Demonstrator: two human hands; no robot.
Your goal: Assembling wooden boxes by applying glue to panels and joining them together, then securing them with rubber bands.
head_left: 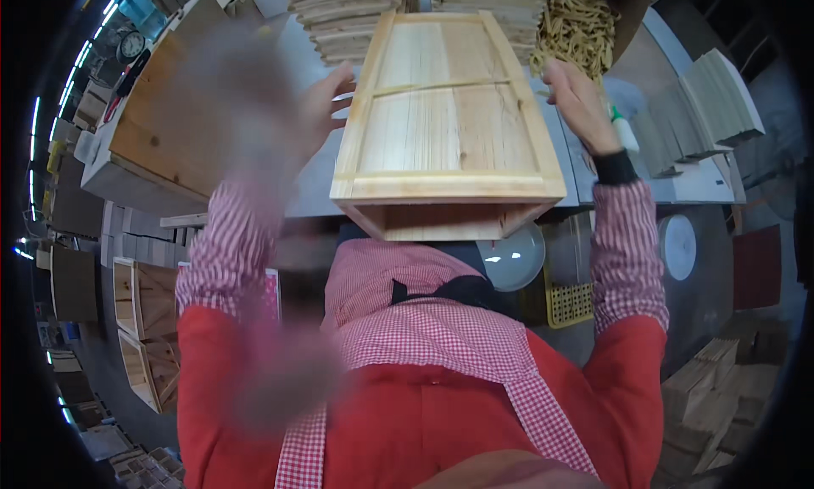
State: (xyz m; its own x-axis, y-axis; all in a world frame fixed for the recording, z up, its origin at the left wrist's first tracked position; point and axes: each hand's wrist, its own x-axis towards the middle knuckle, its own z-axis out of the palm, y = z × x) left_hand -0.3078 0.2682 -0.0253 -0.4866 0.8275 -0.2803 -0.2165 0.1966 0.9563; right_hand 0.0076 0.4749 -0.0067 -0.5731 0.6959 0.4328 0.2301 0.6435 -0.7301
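Observation:
A pale wooden box [449,141] lies in front of me on the grey table, its hollow end facing me. A thin tan rubber band [441,88] runs across its top panel. Beside the box's left wall is my left hand [324,107], its fingers spread and holding nothing that I can see. On the other side my right hand [581,103] is held close to the right wall, near the band's end, with thumb and forefinger a little apart. The inner sides of both hands are partly hidden.
Stacks of wooden slats [348,10] stand behind the box, beside a container of tan rubber bands [581,27]. Grey panels [721,99] and a white bottle with a green cap [625,133] are at right. A large wooden box [182,107] stands left. A blur covers part of the left side.

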